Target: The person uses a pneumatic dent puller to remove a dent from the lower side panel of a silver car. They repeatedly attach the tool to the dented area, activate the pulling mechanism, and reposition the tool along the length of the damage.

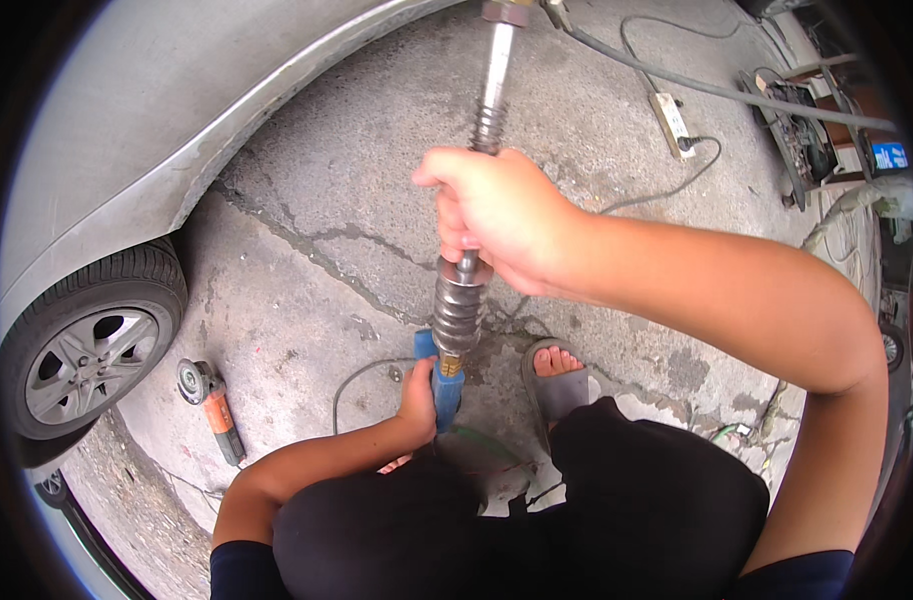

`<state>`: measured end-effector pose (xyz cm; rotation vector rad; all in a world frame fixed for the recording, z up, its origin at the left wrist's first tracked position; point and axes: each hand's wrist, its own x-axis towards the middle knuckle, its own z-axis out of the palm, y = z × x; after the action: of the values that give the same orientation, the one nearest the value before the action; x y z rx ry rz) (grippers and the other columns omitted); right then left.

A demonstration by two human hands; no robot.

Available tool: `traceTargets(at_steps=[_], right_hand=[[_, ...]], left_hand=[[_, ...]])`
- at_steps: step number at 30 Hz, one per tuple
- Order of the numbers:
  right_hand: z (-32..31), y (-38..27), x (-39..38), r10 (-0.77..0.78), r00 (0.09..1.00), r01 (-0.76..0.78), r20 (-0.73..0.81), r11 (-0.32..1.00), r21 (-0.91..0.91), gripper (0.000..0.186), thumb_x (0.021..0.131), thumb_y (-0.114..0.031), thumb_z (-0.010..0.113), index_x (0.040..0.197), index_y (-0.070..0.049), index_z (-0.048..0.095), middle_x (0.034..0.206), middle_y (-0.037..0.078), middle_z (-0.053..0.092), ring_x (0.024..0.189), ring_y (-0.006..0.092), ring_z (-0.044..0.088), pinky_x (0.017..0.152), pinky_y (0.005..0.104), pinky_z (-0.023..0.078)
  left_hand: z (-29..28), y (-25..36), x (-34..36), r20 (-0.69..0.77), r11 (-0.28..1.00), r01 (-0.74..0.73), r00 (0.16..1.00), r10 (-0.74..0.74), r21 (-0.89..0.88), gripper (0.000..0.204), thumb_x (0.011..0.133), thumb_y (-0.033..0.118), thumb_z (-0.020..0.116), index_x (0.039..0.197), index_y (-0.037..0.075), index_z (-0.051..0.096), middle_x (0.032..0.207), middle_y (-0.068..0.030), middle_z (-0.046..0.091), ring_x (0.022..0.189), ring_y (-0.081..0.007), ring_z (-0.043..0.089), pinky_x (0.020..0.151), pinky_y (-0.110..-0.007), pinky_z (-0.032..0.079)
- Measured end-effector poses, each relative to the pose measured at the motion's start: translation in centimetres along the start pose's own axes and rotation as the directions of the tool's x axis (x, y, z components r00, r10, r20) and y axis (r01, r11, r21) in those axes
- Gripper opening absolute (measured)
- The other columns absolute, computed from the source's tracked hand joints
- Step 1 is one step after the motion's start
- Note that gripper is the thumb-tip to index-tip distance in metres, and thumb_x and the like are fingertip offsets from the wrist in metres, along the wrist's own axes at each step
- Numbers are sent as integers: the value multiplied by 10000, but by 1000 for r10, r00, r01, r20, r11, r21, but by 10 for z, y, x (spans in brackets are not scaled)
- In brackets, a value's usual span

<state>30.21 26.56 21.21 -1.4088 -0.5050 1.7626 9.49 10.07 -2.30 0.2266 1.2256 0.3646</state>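
Free room lies between the ribbed steel shaft [459,308] and black-tyred silver wheel [95,362]; an orange-bodied angle grinder [219,412] partly obstructs it.

The ridged rod [459,312] is glossy metal, the concrete floor [317,130] rough and matt.

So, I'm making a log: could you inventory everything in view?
Ridged metal shaft: 1, silver, centre
Blocky tool body: 1, blue, below shaft
Car body: 1, silver-grey, upper left
Spoked tyred wheel: 1, silver and black, left
Angle grinder: 1, orange-black, lower left
Power strip: 1, white, upper right
Cables: several, greyish, mostly upper right
Workshop clutter: uncountable, mixed, right edge
Concrete floor: 1, grey, throughout
Sandal: 1, grey, lower centre
Trousers: 1, black, bottom
Right hand: 1, bare, round shaft
Left hand: 1, bare, on tool body
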Motion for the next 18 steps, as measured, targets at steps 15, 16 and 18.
traceTargets(at_steps=[15,16,18], right_hand=[[-21,41,-1,-13,997,-2,72,978,208,258,913,-223,536,712,-107,422,626,34,455,706,208,502,669,406,413],[-16,43,-5,27,998,-35,49,985,167,297,919,-223,533,674,-125,395,642,39,477,735,207,515,706,407,424],[12,37,-13,86,996,-84,-21,993,83,385,930,-224,529,599,-160,342,674,51,519,793,203,541,781,408,446]], left_hand=[[-62,51,-1,-315,908,-170,900,301,383,649,855,444,600,1214,-79,464,1096,-190,563,995,-251,545,924,-347,424],[-66,49,-4,-308,917,-165,907,285,364,659,856,445,599,1225,-80,455,1106,-191,561,1002,-253,544,928,-349,422],[-68,57,-9,-270,930,-166,927,261,329,679,857,448,596,1249,-82,436,1125,-193,556,1016,-258,542,937,-353,418]])
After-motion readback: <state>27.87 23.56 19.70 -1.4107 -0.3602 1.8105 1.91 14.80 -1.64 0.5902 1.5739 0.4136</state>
